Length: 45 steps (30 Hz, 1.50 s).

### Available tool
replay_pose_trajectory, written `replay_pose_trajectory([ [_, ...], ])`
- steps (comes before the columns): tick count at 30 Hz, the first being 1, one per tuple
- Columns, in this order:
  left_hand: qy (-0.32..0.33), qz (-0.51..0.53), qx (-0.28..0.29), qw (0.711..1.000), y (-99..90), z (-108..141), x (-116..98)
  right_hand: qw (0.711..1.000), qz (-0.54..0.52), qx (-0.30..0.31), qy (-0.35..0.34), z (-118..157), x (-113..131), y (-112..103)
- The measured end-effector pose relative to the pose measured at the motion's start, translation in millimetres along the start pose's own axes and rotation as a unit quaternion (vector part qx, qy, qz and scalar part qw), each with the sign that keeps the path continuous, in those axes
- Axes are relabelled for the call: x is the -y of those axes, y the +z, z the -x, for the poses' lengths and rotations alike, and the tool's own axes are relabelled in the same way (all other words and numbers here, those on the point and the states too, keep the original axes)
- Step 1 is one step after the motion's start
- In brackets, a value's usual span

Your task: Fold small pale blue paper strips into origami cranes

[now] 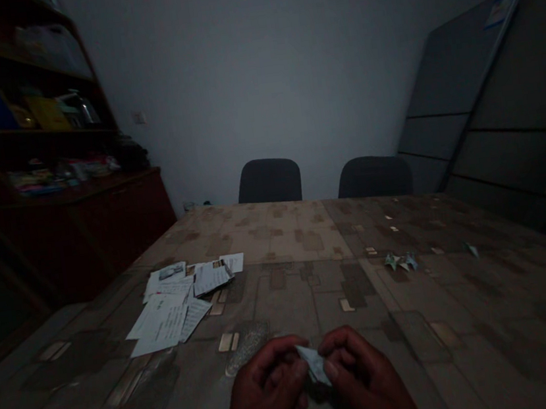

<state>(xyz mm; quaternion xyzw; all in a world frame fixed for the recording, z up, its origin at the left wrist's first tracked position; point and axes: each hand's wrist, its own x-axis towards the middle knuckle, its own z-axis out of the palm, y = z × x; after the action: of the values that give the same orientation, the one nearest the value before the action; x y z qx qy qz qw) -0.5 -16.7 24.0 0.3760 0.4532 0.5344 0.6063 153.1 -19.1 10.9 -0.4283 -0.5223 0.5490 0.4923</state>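
A small piece of folded pale paper [315, 362] is held between my two hands, just above the near part of the table. My left hand [270, 387] pinches its left side between thumb and fingers. On the other side, my right hand [361, 376] grips the paper's right edge the same way. The paper looks pointed at its upper left; its finer folds are too dim to make out. Several small folded paper pieces [401, 261] sit in a cluster farther right on the table, and a single folded piece [471, 249] lies beyond them.
Loose printed sheets [162, 321] and a stack of cards or papers [212, 277] lie on the left of the patterned tablecloth [289, 302]. Two dark chairs [269, 182] stand at the far edge. A loaded shelf cabinet [80, 218] is at left; grey panels [464, 61] lean at right.
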Motion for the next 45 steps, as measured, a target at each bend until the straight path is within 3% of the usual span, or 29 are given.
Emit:
replay_pose_trajectory([
  [8,0.006,0.0,-0.005,1.0,-2.4,-2.2,1.3,0.999,0.044,0.011,-0.025,2.8,7.2,3.3],
  [13,0.002,0.003,-0.004,1.0,-1.3,-1.9,0.0,1.0,0.011,0.028,-0.007,2.0,5.5,3.9],
  [23,0.001,0.005,0.04,0.999,-4.5,-3.1,2.7,0.998,0.045,0.014,-0.029,2.5,5.5,1.0],
  [45,0.009,0.006,0.019,1.0,-2.7,-2.0,0.6,0.986,0.146,-0.001,-0.077,4.2,10.8,-1.2],
])
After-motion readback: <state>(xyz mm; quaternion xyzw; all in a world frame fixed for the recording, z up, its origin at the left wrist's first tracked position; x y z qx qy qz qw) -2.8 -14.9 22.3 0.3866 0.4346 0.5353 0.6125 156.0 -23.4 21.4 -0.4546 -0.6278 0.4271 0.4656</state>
